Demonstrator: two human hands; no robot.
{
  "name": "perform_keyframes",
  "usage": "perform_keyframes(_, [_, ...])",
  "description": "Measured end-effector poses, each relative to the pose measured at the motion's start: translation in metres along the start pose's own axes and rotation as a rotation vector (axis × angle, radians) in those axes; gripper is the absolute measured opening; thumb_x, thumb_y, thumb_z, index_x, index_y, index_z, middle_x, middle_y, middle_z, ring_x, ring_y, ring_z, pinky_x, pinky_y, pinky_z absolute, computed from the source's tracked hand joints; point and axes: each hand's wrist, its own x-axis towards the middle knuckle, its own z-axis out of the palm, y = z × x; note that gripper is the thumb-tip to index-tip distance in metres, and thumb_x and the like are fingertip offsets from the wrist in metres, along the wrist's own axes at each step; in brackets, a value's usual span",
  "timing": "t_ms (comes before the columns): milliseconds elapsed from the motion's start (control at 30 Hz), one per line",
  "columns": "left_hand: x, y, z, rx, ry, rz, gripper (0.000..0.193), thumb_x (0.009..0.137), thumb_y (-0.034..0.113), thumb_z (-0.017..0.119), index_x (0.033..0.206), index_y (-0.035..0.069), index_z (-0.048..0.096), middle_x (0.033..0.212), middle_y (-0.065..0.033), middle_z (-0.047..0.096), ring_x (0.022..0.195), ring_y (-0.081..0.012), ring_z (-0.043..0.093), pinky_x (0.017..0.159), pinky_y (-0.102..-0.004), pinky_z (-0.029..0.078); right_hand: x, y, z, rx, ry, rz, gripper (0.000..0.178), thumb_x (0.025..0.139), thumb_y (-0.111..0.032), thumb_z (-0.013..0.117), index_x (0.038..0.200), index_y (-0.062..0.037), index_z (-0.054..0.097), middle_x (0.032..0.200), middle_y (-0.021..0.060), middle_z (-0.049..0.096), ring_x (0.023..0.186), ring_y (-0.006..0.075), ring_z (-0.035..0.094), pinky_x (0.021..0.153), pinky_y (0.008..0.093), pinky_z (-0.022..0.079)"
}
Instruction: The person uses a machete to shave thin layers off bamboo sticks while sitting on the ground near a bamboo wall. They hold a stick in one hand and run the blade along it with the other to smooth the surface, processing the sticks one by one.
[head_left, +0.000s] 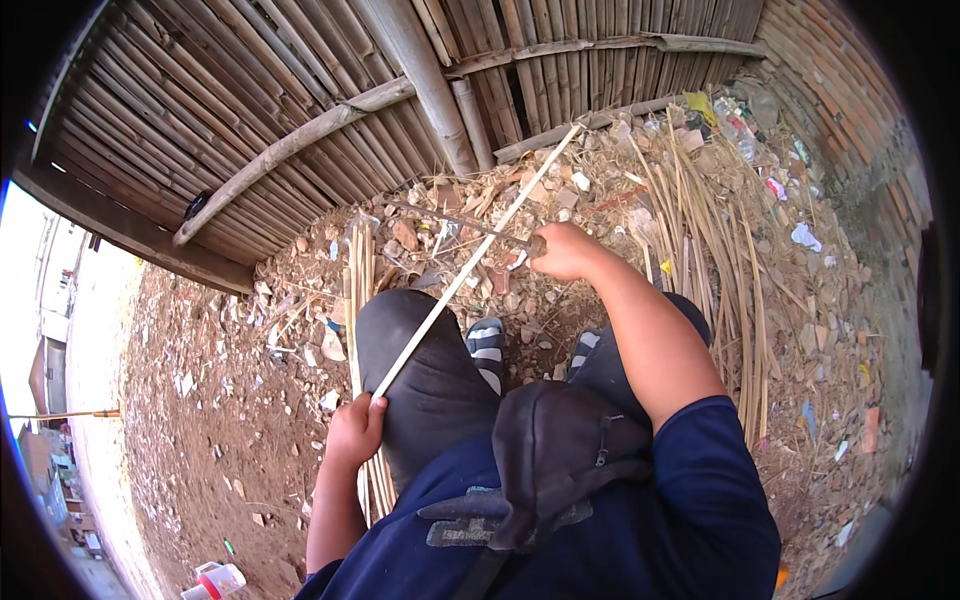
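My left hand (355,432) is closed around the near end of a long, pale bamboo strip (460,275). The strip slants up and to the right across my left thigh, its far end near the foot of the bamboo wall. In my right hand (563,252) is the handle of a knife (450,217), gripped in closed fingers. Its long, thin, dark blade points left and crosses the strip beyond my knees. Whether blade and strip touch I cannot tell.
Split bamboo strips lie right of my right leg (700,220), with more strips (360,270) beside my left leg. Rubble and litter cover the ground (230,400). A bamboo wall (300,90) stands ahead, a brick wall (850,90) at right, a pink-and-white container (215,582) lower left.
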Motion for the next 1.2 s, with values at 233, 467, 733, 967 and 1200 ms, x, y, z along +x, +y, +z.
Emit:
perform_keyframes(233, [-0.004,-0.001,0.003,0.057,-0.003,-0.023,0.042,0.104,0.035,0.054,0.078,0.002,0.054,0.066,-0.0263,0.060,0.067,-0.0498,0.062,0.060,-0.0561,0.047,-0.020,-0.029,0.016,-0.103,-0.019,-0.102,0.036,0.080,-0.028,0.073,0.111,-0.0093,0.072,0.104,0.0193,0.072,0.098,0.0374,0.069,0.087,0.0460,0.055])
perform_keyframes(467, [0.002,-0.004,0.003,-0.014,-0.014,-0.022,0.045,0.104,0.037,0.054,0.077,0.002,0.053,0.066,-0.0265,0.060,0.066,-0.0498,0.061,0.060,-0.0558,0.046,0.002,-0.005,0.005,-0.012,-0.050,-0.018,0.041,0.080,-0.030,0.073,0.114,-0.0085,0.072,0.110,0.0199,0.072,0.105,0.0369,0.068,0.091,0.0443,0.055])
perform_keyframes(733, [-0.003,-0.001,0.002,0.022,0.001,-0.018,0.046,0.104,0.037,0.055,0.076,0.001,0.053,0.065,-0.0259,0.060,0.066,-0.0495,0.061,0.059,-0.0553,0.046,-0.017,-0.026,0.011,-0.013,0.020,-0.058,0.037,0.080,-0.028,0.073,0.111,-0.0088,0.072,0.107,0.0192,0.072,0.104,0.0385,0.068,0.092,0.0458,0.054])
perform_keyframes(967, [0.000,-0.005,0.007,0.007,-0.002,-0.007,0.045,0.104,0.036,0.055,0.075,0.001,0.053,0.064,-0.0255,0.059,0.065,-0.0493,0.061,0.058,-0.0555,0.045,-0.006,-0.015,0.007,-0.074,-0.037,-0.033,0.034,0.079,-0.031,0.073,0.107,-0.0120,0.074,0.103,0.0163,0.074,0.099,0.0365,0.070,0.088,0.0468,0.056])
perform_keyframes(1200, [-0.002,-0.001,0.001,0.021,-0.012,-0.051,0.045,0.104,0.038,0.053,0.079,0.000,0.055,0.068,-0.0265,0.060,0.071,-0.0497,0.061,0.063,-0.0552,0.045,-0.003,-0.009,0.006,0.057,0.037,0.012,0.041,0.079,-0.028,0.072,0.113,-0.0061,0.072,0.111,0.0205,0.072,0.105,0.0378,0.068,0.093,0.0439,0.054])
